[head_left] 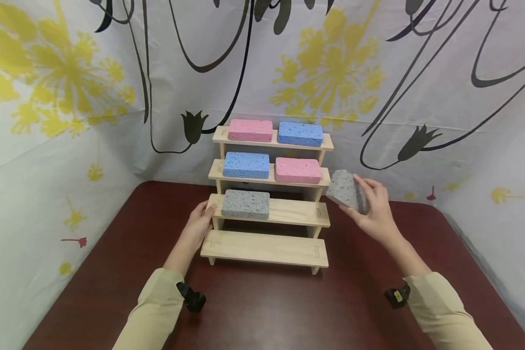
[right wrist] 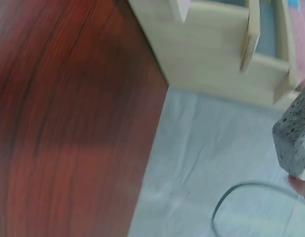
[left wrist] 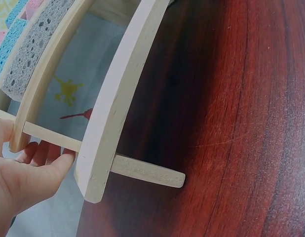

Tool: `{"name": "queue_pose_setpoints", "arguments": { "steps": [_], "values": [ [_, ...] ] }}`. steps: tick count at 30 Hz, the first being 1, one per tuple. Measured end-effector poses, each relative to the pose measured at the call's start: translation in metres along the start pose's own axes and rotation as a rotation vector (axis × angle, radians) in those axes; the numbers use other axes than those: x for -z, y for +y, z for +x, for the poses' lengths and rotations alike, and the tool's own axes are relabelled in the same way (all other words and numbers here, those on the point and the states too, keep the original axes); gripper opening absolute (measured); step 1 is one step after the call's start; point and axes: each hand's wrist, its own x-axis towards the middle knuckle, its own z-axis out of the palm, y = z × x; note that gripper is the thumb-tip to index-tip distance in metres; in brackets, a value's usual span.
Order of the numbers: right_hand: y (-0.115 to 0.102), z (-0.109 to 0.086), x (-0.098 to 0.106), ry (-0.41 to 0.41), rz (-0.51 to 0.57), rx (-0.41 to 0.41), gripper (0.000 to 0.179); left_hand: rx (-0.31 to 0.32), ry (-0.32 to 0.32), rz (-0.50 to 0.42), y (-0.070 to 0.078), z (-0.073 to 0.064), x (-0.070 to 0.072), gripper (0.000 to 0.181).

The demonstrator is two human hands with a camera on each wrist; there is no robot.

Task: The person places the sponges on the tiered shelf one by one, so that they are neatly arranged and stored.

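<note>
A stepped wooden shelf rack (head_left: 262, 247) stands on the table. My left hand (head_left: 197, 224) grips the left end of its second step from the bottom, with fingers under the board in the left wrist view. My right hand (head_left: 378, 214) holds a grey sponge (head_left: 343, 188) in the air, tilted, just right of the rack. Another grey sponge (head_left: 246, 204) lies on the left half of the second step. Above it are a blue sponge (head_left: 246, 165) and a pink sponge (head_left: 298, 170). The top step carries a pink sponge (head_left: 250, 130) and a blue sponge (head_left: 300, 133).
The dark red wooden table (head_left: 262, 306) extends in front of the rack and to both sides. A white cloth (head_left: 240, 87) with yellow flowers and dark stems hangs behind it. The bottom step (head_left: 267, 248) bears no sponge.
</note>
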Motion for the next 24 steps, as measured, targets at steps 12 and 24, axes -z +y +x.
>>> {"name": "queue_pose_setpoints", "arguments": {
  "steps": [12,24],
  "values": [
    [-0.045,0.013,-0.037,-0.24,-0.022,0.194,0.062,0.005,0.001,-0.007,-0.003,-0.005,0.005,0.055],
    [-0.054,0.019,-0.061,-0.497,-0.137,0.169,0.058,0.009,-0.002,-0.016,-0.012,-0.009,0.005,0.055]
  ]
}}
